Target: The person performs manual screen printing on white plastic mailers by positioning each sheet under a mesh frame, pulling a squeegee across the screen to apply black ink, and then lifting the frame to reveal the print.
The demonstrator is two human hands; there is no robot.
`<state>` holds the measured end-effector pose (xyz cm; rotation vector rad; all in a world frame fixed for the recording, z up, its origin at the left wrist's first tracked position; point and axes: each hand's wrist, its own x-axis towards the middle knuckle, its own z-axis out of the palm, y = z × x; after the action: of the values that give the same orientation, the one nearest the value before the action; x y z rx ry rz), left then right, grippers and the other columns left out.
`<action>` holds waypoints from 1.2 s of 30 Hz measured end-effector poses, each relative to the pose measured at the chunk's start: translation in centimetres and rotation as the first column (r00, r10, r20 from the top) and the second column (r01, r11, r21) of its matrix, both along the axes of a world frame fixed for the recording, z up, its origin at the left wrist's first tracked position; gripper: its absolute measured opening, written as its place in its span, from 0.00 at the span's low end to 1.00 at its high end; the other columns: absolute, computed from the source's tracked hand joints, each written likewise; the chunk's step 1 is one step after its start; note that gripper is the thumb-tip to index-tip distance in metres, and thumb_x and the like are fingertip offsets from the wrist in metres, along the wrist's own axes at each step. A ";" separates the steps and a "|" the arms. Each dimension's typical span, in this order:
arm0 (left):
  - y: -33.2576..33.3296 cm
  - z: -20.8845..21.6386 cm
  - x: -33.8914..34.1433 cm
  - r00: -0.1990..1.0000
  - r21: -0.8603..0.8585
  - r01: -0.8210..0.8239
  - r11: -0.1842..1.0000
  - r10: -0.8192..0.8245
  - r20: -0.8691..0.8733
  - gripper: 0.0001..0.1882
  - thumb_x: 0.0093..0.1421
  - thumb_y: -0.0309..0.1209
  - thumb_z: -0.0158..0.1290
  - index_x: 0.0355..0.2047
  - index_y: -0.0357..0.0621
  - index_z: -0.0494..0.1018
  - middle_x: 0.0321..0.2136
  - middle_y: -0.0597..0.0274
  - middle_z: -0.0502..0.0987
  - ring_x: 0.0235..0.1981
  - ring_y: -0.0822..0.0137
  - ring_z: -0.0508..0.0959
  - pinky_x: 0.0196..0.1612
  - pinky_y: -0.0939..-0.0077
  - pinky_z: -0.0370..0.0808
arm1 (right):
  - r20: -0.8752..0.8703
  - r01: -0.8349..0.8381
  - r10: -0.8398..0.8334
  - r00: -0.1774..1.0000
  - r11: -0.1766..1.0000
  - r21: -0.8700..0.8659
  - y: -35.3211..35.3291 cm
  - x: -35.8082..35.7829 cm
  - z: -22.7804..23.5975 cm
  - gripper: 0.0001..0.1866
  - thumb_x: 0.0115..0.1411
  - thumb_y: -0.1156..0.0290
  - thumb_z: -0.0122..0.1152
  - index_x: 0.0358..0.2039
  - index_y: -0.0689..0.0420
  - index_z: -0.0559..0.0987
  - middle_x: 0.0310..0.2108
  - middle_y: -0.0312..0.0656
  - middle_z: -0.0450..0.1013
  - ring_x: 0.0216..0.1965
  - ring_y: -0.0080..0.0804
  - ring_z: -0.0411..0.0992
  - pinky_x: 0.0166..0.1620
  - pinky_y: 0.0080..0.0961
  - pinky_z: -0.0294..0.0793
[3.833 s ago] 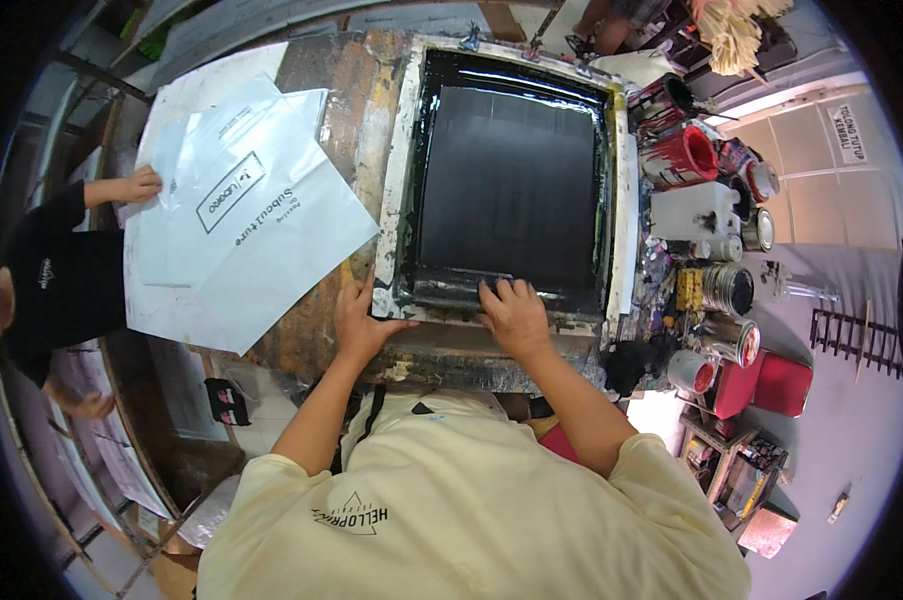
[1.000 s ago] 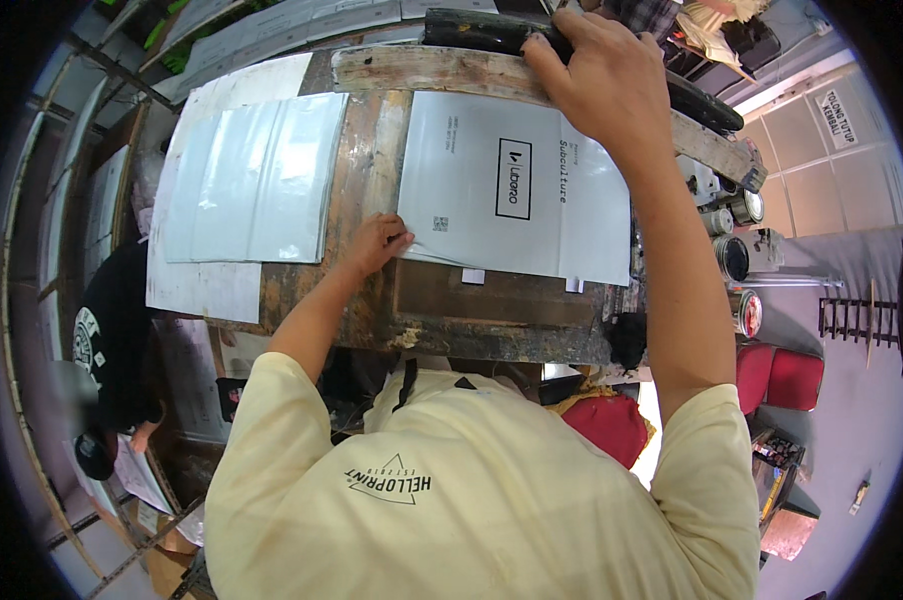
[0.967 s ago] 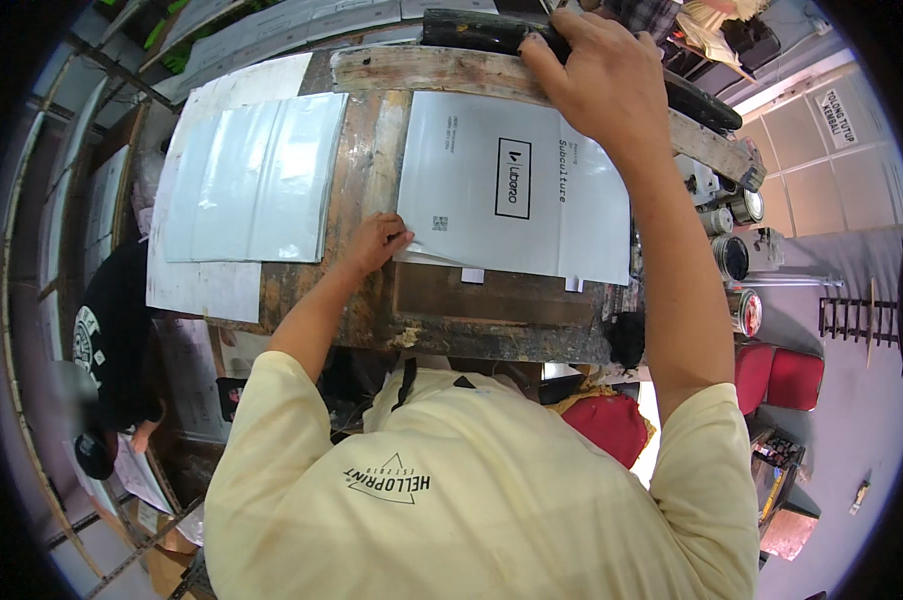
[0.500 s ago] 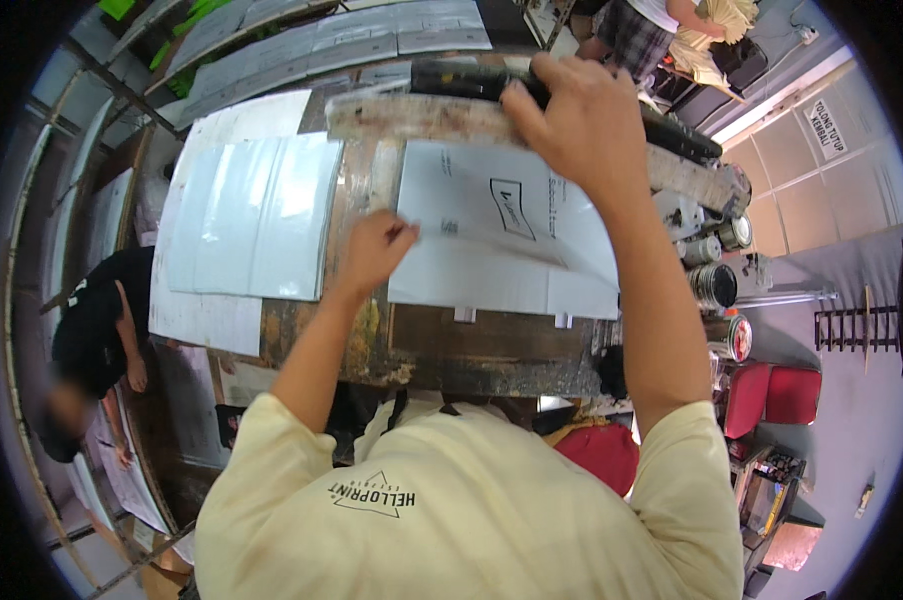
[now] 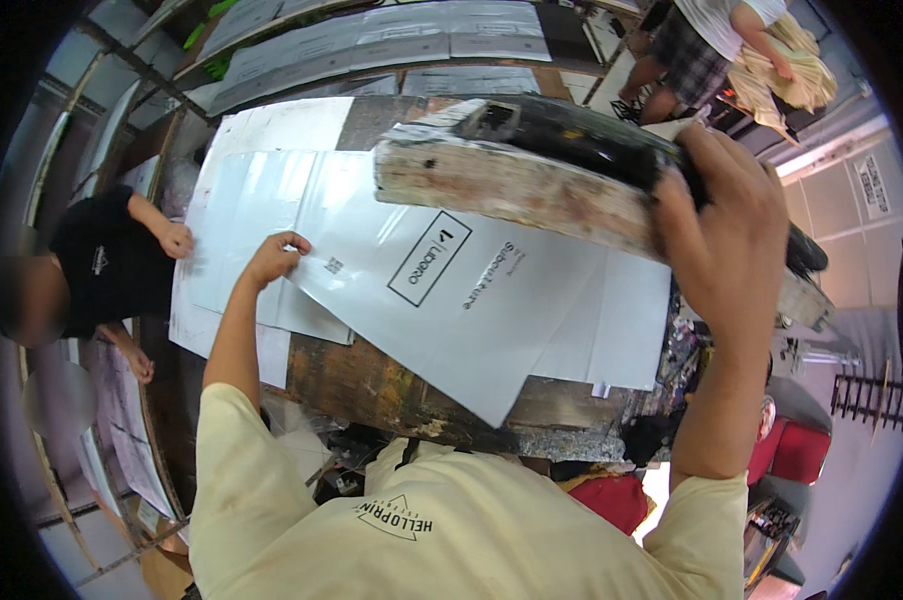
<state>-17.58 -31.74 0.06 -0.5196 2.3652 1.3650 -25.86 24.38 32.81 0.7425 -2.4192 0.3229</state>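
Over the table (image 5: 327, 378), here's the printed sheet (image 5: 402, 325), light, floppy, probably slippery: best held by an edge, I'd say. My left hand (image 5: 277, 262) pinches its corner; my right hand (image 5: 724, 225) clasps the frame (image 5: 512, 190).

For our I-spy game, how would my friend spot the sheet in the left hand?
Find the big table, then the left hand above it. It pinches the corner of a pale sheet turned askew. Unlike the stack at left, plain where visible, this sheet shows a black box outline.
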 end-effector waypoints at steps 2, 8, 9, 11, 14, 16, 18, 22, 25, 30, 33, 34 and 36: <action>-3.1 0.4 -1.3 0.998 -0.128 0.018 0.992 -0.011 0.056 0.22 0.49 0.20 0.50 0.44 0.39 0.83 0.37 0.59 0.83 0.32 0.68 0.81 0.36 0.71 0.80 | 0.040 0.016 -0.015 0.999 1.000 -0.013 -0.3 -0.1 0.2 0.16 0.58 0.60 0.62 0.37 0.61 0.79 0.32 0.48 0.75 0.38 0.52 0.74 0.46 0.44 0.69; -12.6 0.2 -1.7 0.947 -0.762 0.162 0.627 -0.316 -0.059 0.19 0.57 0.19 0.54 0.49 0.42 0.83 0.45 0.52 0.85 0.45 0.50 0.84 0.52 0.62 0.79 | 0.074 0.024 -0.024 0.997 1.000 0.002 -0.3 0.5 1.1 0.16 0.57 0.60 0.61 0.37 0.61 0.77 0.32 0.50 0.74 0.37 0.54 0.72 0.44 0.44 0.68; -12.0 0.2 -1.8 0.942 -0.900 0.117 0.421 -0.334 -0.034 0.21 0.58 0.21 0.57 0.53 0.43 0.80 0.46 0.52 0.85 0.46 0.50 0.84 0.52 0.62 0.79 | 0.050 -0.006 0.007 0.999 1.000 -0.010 -0.2 0.4 1.0 0.17 0.58 0.60 0.61 0.37 0.61 0.77 0.32 0.50 0.74 0.38 0.54 0.73 0.44 0.44 0.68; -7.0 -0.1 -2.9 0.913 -0.985 -0.152 0.086 -0.369 -0.173 0.26 0.60 0.26 0.61 0.60 0.45 0.75 0.48 0.52 0.84 0.47 0.51 0.84 0.52 0.62 0.79 | -0.002 -0.024 0.024 1.000 0.999 -0.037 -0.2 0.4 0.5 0.17 0.58 0.59 0.62 0.38 0.61 0.77 0.33 0.50 0.75 0.38 0.54 0.73 0.44 0.44 0.68; 10.0 7.9 -4.1 0.876 -0.465 -0.013 0.885 -0.215 -0.433 0.36 0.61 0.31 0.67 0.69 0.45 0.69 0.50 0.52 0.82 0.47 0.56 0.83 0.51 0.66 0.80 | 0.007 0.067 -0.067 0.998 0.998 -0.002 0.2 0.8 -0.4 0.21 0.60 0.56 0.61 0.44 0.60 0.80 0.33 0.52 0.77 0.39 0.53 0.76 0.45 0.45 0.69; 20.4 15.0 -0.5 0.908 0.219 0.061 0.974 0.037 -0.417 0.44 0.57 0.29 0.72 0.72 0.41 0.65 0.52 0.52 0.81 0.47 0.65 0.82 0.49 0.73 0.80 | 0.027 0.074 -0.075 0.997 0.997 0.028 0.1 1.8 -1.2 0.25 0.60 0.55 0.61 0.50 0.60 0.79 0.34 0.51 0.77 0.40 0.50 0.75 0.46 0.46 0.68; 25.8 18.2 3.2 0.852 0.594 0.147 0.791 0.204 -0.482 0.50 0.54 0.29 0.75 0.73 0.37 0.61 0.51 0.53 0.81 0.48 0.69 0.81 0.49 0.75 0.80 | 0.044 0.063 -0.066 0.997 0.996 0.065 0.4 4.2 -3.0 0.29 0.61 0.53 0.62 0.55 0.61 0.78 0.35 0.49 0.76 0.41 0.47 0.74 0.48 0.46 0.67; 29.9 17.5 8.2 0.910 0.568 0.042 0.822 0.203 -0.361 0.47 0.50 0.30 0.78 0.67 0.32 0.67 0.49 0.56 0.83 0.48 0.67 0.82 0.53 0.72 0.80 | 0.206 -0.022 -0.029 0.978 0.970 0.244 1.8 10.1 -9.3 0.37 0.61 0.48 0.65 0.62 0.62 0.73 0.42 0.43 0.73 0.46 0.42 0.71 0.51 0.46 0.66; 30.1 8.7 12.7 0.924 0.394 -0.024 0.919 0.171 -0.341 0.43 0.47 0.36 0.80 0.61 0.34 0.73 0.45 0.57 0.85 0.44 0.64 0.84 0.51 0.71 0.80 | 0.478 -0.160 0.020 0.878 0.954 0.253 3.4 12.2 -15.0 0.18 0.62 0.56 0.68 0.46 0.54 0.82 0.41 0.45 0.74 0.47 0.46 0.72 0.49 0.44 0.69; 30.1 -1.2 15.4 0.898 -0.178 0.012 0.984 -0.089 -0.430 0.49 0.41 0.46 0.81 0.62 0.39 0.75 0.45 0.55 0.80 0.49 0.55 0.79 0.54 0.62 0.76 | 0.633 -0.163 0.035 0.774 0.976 0.145 4.8 16.7 -26.1 0.19 0.63 0.51 0.67 0.47 0.49 0.83 0.40 0.42 0.76 0.46 0.43 0.75 0.46 0.43 0.78; 30.2 -4.5 15.8 0.896 -0.275 0.015 0.961 -0.135 -0.422 0.51 0.36 0.50 0.81 0.60 0.41 0.77 0.44 0.53 0.73 0.50 0.50 0.73 0.55 0.56 0.71 | 0.617 -0.148 0.047 0.785 0.982 0.114 4.4 18.5 -30.6 0.20 0.60 0.53 0.70 0.49 0.51 0.82 0.41 0.42 0.76 0.45 0.43 0.75 0.45 0.42 0.80; 30.3 -4.7 15.9 0.896 -0.328 0.011 0.945 -0.155 -0.417 0.48 0.35 0.49 0.81 0.57 0.43 0.79 0.44 0.53 0.73 0.50 0.50 0.73 0.55 0.55 0.71 | 0.618 -0.149 0.037 0.786 0.980 0.131 4.3 18.8 -31.7 0.22 0.59 0.55 0.71 0.50 0.51 0.82 0.42 0.42 0.76 0.45 0.43 0.75 0.45 0.41 0.79; 30.4 -5.3 15.8 0.866 -0.358 -0.017 0.933 -0.165 -0.472 0.44 0.35 0.48 0.81 0.53 0.44 0.81 0.42 0.54 0.73 0.48 0.49 0.72 0.53 0.56 0.70 | 0.626 -0.158 0.031 0.779 0.976 0.147 4.2 19.3 -32.9 0.28 0.52 0.59 0.76 0.53 0.51 0.81 0.45 0.41 0.76 0.46 0.44 0.74 0.46 0.41 0.79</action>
<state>-1.77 -1.37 -5.27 -0.1642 3.0462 1.1397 -6.58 28.56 -0.05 0.9631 -3.0817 0.4325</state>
